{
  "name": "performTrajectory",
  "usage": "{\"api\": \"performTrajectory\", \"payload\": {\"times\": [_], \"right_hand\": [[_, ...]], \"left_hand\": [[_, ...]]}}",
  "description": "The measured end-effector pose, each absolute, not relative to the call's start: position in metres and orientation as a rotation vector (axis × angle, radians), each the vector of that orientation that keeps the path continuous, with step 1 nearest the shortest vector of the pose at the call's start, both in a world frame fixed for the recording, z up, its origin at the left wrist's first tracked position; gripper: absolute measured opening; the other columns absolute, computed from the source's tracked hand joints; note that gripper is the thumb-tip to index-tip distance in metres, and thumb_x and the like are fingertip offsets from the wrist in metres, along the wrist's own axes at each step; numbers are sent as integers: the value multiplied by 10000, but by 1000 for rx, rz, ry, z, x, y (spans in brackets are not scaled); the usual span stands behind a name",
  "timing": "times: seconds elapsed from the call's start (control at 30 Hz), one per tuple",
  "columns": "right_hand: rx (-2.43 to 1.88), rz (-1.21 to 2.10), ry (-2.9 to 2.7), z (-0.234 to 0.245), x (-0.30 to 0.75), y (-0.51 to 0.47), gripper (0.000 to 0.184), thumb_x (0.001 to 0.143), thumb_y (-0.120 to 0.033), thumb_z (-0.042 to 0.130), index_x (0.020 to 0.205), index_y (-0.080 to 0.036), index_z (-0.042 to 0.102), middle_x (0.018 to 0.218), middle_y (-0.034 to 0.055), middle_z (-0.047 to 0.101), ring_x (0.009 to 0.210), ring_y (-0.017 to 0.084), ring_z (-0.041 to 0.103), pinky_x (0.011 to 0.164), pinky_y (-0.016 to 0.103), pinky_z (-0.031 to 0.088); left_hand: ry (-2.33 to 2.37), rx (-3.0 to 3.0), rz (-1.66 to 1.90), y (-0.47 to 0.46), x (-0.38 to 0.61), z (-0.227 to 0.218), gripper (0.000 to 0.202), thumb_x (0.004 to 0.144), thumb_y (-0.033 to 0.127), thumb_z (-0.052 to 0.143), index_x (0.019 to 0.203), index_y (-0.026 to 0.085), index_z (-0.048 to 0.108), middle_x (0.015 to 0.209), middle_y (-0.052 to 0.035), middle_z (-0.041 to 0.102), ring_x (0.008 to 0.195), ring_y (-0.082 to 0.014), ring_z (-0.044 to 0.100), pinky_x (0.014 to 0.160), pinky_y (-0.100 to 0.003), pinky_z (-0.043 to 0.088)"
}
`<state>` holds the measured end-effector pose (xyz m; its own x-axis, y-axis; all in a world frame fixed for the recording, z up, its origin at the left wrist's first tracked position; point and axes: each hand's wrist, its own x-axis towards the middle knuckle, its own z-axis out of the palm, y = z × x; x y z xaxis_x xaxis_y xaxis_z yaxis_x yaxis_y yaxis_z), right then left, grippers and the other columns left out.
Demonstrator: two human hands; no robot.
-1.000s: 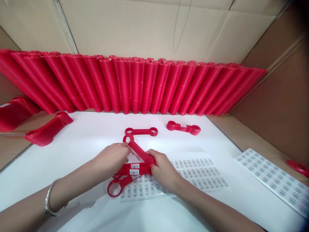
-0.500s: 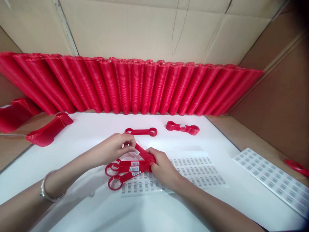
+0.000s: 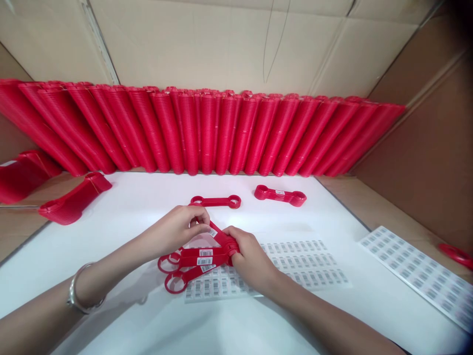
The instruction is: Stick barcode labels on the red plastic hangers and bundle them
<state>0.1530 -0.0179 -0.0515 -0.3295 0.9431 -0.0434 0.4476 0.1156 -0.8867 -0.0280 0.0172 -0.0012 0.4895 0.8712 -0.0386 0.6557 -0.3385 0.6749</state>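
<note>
Our right hand point(image 3: 252, 255) is gripping fanned red pieces point(image 3: 219, 256); left hand point(image 3: 183, 224) is at a label point(image 3: 213, 231), can't tell if pinching.

red ring-ended bars point(image 3: 220, 257) | fanned | right ends bunched in right hand point(image 3: 251, 256) | barcode labels point(image 3: 205, 261) attached

The person's bare left hand point(image 3: 186, 224) is now mostly covering the far ringed end of the uppermost flat red plastic bar point(image 3: 221, 238), visible a second ago. A small white rectangular barcode label point(image 3: 213, 232) is showing on that bar, where plain red was showing earlier.
</note>
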Motion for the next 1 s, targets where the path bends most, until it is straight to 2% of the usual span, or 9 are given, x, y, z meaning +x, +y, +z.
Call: {"api": "performTrajectory", "payload": {"times": [0.33,0.53,0.63,0.73,0.8,0.9,1.0], "right_hand": [[-1338,1142,-1862,-50,153,-19,313,602,-10,344,770,-192,536,735,4,578,658,142,502,566,241,344],[-1298,1132,-1851,-43,152,-19,311,578,3,338,745,-184,523,720,-1,561,646,135,485,572,241,343],[-1249,1119,-1843,-39,154,-20,308,570,7,334,738,-188,503,718,-8,547,649,132,481,575,235,350],[-1220,1113,-1842,-38,155,-21,319,552,11,324,731,-193,492,701,-17,530,635,127,469,565,230,346],[-1215,1131,-1826,-37,156,-22,325,550,9,323,735,-191,500,711,-15,536,647,129,477,571,230,353],[-1201,1161,-1795,-36,157,-22,360,552,6,328,773,-183,540,761,-3,568,703,140,511,610,237,380],[-1179,1206,-1745,-36,161,-22,390,584,-2,322,825,-184,568,746,-5,576,680,140,524,590,236,396]], "left_hand": [[1315,2245,395,13,-26,1,169,830,284,468,737,188,571,685,20,584,603,-116,511,542,-225,369],[1360,2801,321,8,-24,-4,220,883,305,368,813,190,542,800,-31,554,731,-165,516,597,-267,409],[1425,3079,371,7,-24,-9,313,881,427,366,874,171,546,889,-84,541,792,-206,514,621,-301,439],[1568,3159,528,9,-25,-12,537,816,603,385,1037,134,524,1037,-153,521,863,-255,519,658,-345,471],[1663,3125,567,12,-27,-13,618,797,636,384,1127,122,481,1072,-165,512,877,-266,527,644,-346,480],[1711,2997,588,16,-30,-13,497,864,544,347,1130,143,469,1058,-131,513,859,-236,548,578,-304,473],[1655,2777,718,18,-33,-9,329,901,437,351,1056,180,487,1028,-79,487,827,-189,556,583,-277,467]]}}
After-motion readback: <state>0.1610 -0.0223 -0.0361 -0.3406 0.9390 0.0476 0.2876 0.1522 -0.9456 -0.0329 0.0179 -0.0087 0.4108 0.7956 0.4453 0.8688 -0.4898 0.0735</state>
